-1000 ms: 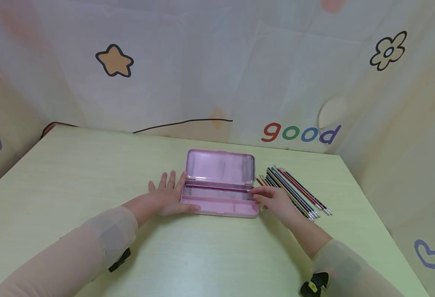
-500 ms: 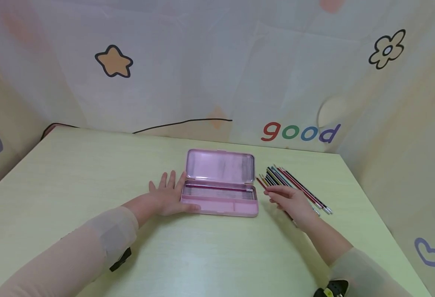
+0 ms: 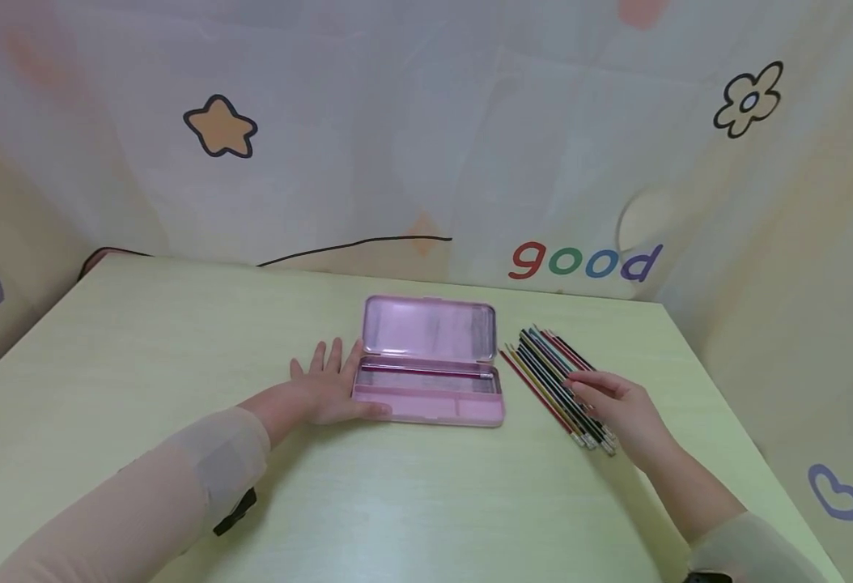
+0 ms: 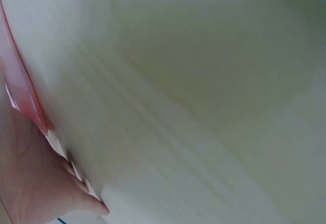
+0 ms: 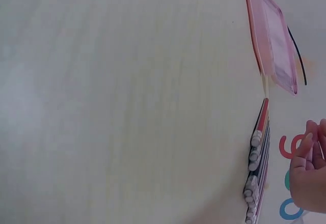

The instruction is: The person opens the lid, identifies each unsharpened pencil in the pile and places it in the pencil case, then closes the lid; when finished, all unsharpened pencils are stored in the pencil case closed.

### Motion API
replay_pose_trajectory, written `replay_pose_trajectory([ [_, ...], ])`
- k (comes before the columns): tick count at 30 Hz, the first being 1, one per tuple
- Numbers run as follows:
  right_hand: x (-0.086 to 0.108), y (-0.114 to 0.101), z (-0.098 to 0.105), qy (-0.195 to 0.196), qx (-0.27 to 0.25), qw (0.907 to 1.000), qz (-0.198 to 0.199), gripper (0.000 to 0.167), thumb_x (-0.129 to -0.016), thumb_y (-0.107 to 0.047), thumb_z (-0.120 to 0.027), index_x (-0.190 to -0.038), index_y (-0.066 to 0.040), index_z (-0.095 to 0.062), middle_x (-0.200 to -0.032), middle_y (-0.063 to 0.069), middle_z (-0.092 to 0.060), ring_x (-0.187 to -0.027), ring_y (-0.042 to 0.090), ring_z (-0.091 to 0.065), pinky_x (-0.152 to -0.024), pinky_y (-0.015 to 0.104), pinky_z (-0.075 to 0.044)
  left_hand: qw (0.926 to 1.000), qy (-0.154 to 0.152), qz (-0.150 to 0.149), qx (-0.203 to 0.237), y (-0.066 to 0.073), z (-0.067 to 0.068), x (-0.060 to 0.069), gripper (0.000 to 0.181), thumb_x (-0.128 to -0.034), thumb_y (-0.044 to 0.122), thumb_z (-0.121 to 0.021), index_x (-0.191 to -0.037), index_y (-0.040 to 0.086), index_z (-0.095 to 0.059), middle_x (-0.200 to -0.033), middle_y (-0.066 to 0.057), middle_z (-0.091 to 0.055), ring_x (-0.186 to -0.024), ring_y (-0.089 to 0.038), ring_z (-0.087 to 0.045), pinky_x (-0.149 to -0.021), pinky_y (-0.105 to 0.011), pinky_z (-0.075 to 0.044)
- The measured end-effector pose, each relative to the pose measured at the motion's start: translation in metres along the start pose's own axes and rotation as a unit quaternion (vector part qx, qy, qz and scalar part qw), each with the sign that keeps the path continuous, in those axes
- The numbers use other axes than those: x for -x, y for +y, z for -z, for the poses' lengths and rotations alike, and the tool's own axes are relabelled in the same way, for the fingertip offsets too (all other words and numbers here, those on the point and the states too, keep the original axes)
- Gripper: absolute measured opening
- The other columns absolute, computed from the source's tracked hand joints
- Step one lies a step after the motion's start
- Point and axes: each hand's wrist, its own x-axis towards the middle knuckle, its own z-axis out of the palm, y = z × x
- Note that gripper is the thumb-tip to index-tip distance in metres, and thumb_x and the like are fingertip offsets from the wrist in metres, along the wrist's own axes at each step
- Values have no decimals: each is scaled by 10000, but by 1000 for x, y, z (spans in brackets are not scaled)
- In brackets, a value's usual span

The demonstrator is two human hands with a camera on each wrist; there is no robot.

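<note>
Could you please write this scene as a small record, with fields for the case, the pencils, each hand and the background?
case: pink pencil case, lid open, on the table
inside: at least one pencil, in the rear compartment
loose pencils: bundle right of the case, eraser ends nearer the person
left hand: fingers spread at the case's left end
right hand: over the loose pencils, none visibly held
background: printed cloth reading "good"

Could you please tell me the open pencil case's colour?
The flat, rectangular pencil case is pink, best seen in the head view.
</note>
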Motion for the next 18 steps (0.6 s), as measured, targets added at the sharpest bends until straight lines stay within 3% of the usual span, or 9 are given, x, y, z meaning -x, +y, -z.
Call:
replay_pose_trajectory([
  [4,3,5,9,136,-118,9998,-57,557,-923,-363,-573,-1299,42,-496,-1224,96,-566,-995,62,-595,-851,229,-473,10000,21,-46,38,1,2,1,1137,-740,827,-373,-1490,114,98,-1526,-230,81,-1371,-433,101,-992,-696,23],
  [10,6,15,21,247,-234,9994,-8,552,-913,-330,-600,-1280,69,-495,-1029,-139,-595,-906,11,-579,-772,210,-497,9999,92,-56,12,0,1,1,1132,-742,822,-379,-1494,115,86,-1527,-233,67,-1372,-437,90,-989,-701,12],
  [18,10,33,37,411,-134,9990,76,486,-921,-288,-598,-1236,76,-534,-960,-209,-613,-868,5,-587,-747,191,-499,10000,59,-44,-25,0,1,2,1123,-750,819,-372,-1492,115,92,-1528,-229,68,-1372,-435,91,-989,-702,4],
])
